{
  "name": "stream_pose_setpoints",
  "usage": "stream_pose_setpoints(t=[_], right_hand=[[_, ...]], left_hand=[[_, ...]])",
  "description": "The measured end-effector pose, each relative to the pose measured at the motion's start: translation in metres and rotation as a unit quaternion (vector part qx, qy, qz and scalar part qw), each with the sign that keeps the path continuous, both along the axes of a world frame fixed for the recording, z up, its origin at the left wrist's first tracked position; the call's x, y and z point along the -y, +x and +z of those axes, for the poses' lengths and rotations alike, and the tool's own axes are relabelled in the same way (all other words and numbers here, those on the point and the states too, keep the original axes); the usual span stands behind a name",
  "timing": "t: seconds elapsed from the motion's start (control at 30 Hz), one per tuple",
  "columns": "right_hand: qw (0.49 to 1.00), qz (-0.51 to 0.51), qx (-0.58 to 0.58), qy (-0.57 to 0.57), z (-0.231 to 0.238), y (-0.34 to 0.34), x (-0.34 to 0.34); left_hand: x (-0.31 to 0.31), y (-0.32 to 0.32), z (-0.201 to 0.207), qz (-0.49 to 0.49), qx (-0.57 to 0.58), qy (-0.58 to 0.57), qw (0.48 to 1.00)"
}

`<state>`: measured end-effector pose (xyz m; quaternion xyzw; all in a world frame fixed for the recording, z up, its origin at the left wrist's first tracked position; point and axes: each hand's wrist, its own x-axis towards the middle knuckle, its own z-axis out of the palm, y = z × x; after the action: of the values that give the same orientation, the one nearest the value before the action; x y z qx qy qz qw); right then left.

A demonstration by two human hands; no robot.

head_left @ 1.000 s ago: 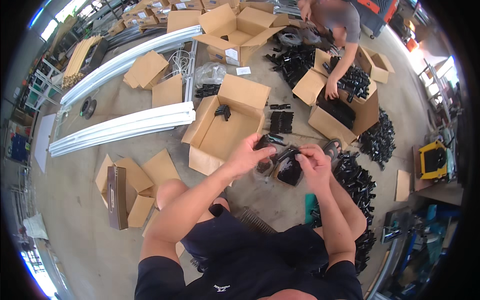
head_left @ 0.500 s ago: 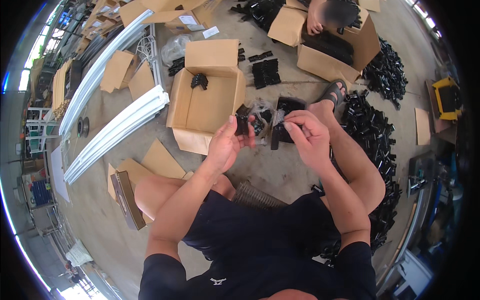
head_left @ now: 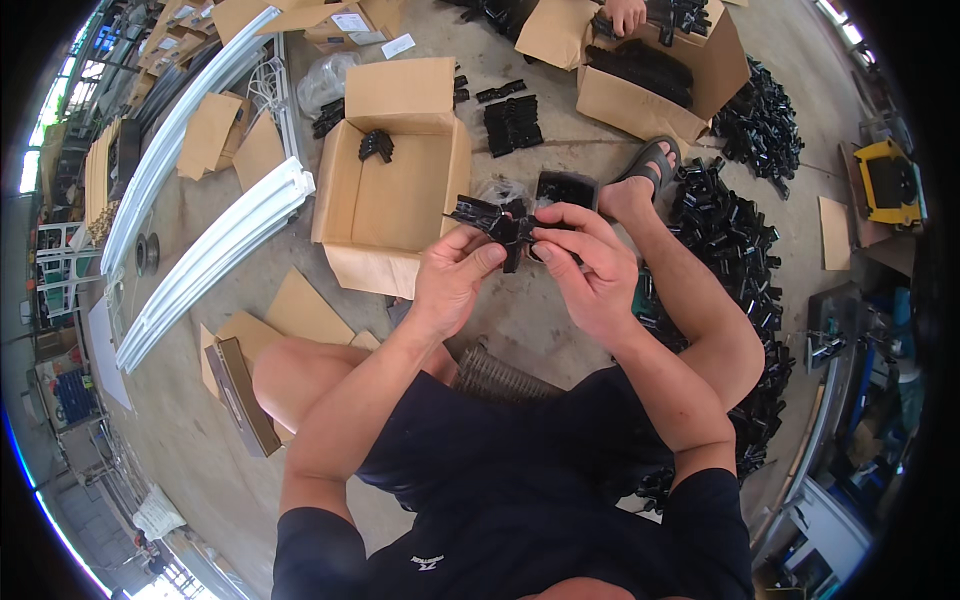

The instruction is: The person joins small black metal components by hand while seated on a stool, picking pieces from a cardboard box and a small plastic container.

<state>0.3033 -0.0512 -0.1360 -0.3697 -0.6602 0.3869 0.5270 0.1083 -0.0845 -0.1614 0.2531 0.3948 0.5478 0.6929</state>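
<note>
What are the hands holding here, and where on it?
Both hands, left hand and right hand, pinch a small black plastic part between fingers and thumbs at its lower edge.

We see the left hand and right hand now drawn closer together, pinching one black plastic part. The open cardboard box sits nearer than before.

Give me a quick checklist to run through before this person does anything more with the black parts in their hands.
1. Left hand grips black plastic part: ok.
2. Right hand pinches it too: ok.
3. Whether the pieces are fully joined: cannot tell.
4. Open cardboard box lies just past the hands, with room inside: ok.
5. Pile of black parts lies beside the right arm: ok.
</note>
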Motion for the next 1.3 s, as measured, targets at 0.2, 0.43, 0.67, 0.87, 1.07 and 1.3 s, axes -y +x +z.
stream_pose_setpoints(t=[0.2, 0.43, 0.67, 0.87, 1.07, 1.3], right_hand=[[1.000, -0.003, -0.012, 0.011, 0.000, 0.002, 0.006], [0.999, -0.017, -0.036, 0.001, 0.001, 0.004, 0.008], [1.000, -0.009, -0.022, -0.017, 0.000, 0.006, 0.005], [0.987, 0.069, 0.015, -0.143, 0.007, 0.009, -0.011], [0.970, 0.108, 0.088, -0.197, 0.002, 0.017, -0.012], [0.957, 0.109, -0.039, -0.267, -0.009, 0.013, -0.014]], left_hand=[[0.000, 0.006, 0.014, 0.014, -0.091, 0.068, 0.993], [0.000, 0.009, 0.022, 0.017, -0.154, 0.098, 0.983], [-0.004, 0.010, 0.026, -0.003, -0.175, 0.078, 0.981], [-0.002, 0.014, 0.026, -0.020, -0.207, 0.071, 0.976], [-0.004, 0.011, 0.024, -0.079, -0.256, 0.098, 0.958], [-0.008, 0.012, 0.030, -0.054, -0.251, 0.065, 0.964]])
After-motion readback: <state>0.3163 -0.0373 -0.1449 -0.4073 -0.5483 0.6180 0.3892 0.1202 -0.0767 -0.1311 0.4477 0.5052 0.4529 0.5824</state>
